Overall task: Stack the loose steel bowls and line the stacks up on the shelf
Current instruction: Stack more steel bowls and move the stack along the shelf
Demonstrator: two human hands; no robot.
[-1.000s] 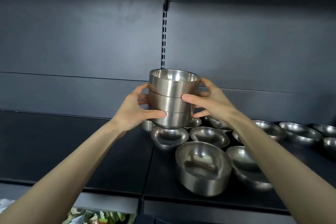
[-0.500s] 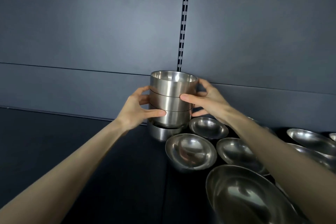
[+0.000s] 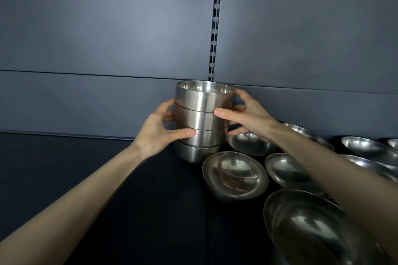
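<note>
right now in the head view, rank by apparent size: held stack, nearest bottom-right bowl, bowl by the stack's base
1. nearest bowl, enlarged by nearness to the camera
2. held stack
3. bowl by the stack's base, not far behind

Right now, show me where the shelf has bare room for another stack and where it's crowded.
Bare shelf spreads left of the stack, below the back panel. Right of it, loose bowls crowd the surface.
</note>
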